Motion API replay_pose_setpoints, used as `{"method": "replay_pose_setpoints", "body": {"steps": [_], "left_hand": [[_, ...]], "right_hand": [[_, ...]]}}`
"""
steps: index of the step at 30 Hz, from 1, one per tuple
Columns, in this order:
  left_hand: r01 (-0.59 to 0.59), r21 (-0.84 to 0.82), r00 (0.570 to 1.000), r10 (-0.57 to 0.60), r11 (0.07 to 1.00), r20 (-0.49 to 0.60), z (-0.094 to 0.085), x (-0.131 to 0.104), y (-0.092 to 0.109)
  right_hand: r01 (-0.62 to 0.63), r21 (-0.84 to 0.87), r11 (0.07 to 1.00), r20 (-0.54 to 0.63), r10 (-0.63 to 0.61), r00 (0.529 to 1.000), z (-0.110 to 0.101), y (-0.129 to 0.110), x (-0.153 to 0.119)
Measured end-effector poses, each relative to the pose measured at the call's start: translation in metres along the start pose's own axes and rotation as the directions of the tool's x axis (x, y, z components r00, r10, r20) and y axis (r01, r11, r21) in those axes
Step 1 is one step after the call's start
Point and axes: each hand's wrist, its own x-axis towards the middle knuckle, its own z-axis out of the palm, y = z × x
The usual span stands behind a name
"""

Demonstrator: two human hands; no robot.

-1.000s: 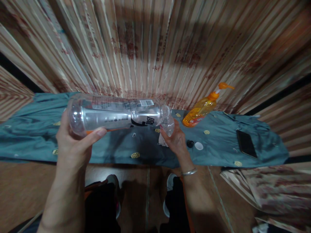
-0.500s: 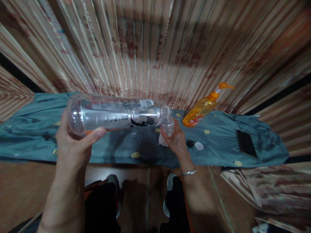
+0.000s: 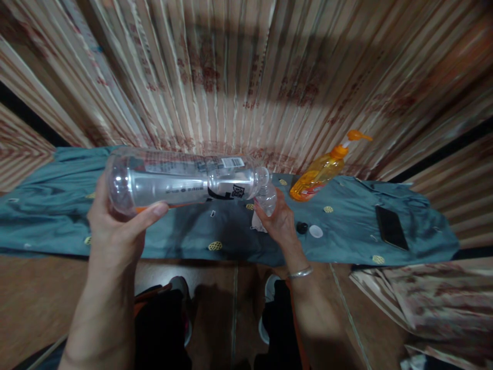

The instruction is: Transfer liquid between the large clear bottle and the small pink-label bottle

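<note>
My left hand is wrapped around the base end of a large clear plastic bottle, its thumb along the near side. The bottle lies level in the air above the cloth, its uncapped-looking neck pointing right. At that neck, my right hand grips a small clear plastic container. The container's rim meets or nearly touches the bottle's mouth; whether it is a cup or a small bottle is unclear. Whether liquid passes between them cannot be made out. Below the right fingers lies a pale crumpled piece, partly hidden.
A teal cloth covers the narrow table. To the right stand an orange pump bottle with orange liquid, a small black cap, a white round lid and a dark phone. A striped curtain hangs behind.
Almost nothing differs. Both hands keep the bottle and the small container in the same position, and the view has shifted very slightly.
</note>
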Motion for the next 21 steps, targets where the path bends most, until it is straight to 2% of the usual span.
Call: {"method": "replay_pose_setpoints", "body": {"steps": [15, 21], "left_hand": [[0.008, 0.016, 1.0, -0.008, 1.0, -0.003, 0.0009, -0.0005, 0.0022], [-0.034, 0.067, 0.999, 0.033, 0.997, 0.009, -0.0002, -0.0017, 0.0001]], "right_hand": [[-0.007, 0.032, 0.999, 0.002, 0.007, 1.0, -0.0011, -0.0013, -0.0002], [0.004, 0.021, 1.0, -0.004, -0.004, 1.0, -0.0016, -0.0017, -0.0002]]}}
